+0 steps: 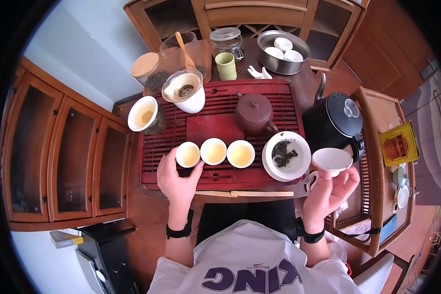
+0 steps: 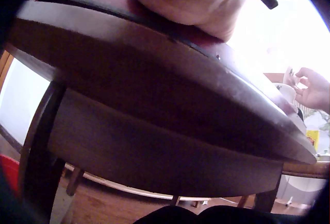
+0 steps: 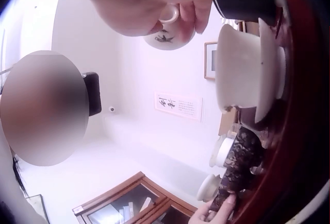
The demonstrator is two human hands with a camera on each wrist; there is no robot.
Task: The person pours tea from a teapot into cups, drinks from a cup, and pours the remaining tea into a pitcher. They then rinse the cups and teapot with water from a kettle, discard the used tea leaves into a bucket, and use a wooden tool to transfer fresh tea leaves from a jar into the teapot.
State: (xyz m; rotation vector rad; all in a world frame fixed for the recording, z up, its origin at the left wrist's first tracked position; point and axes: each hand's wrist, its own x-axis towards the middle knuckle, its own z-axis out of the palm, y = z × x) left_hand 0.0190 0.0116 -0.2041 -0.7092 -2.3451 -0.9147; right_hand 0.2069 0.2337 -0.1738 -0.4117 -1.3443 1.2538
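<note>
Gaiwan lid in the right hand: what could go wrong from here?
The lid is held only by its knob in the fingertips of the right hand, so it could slip and chip, perhaps against the nearby gaiwan bowl.
The left hand grips the left teacup, which stands close to the middle teacup; a careless pull might knock them together and spill tea onto the tray.
</note>
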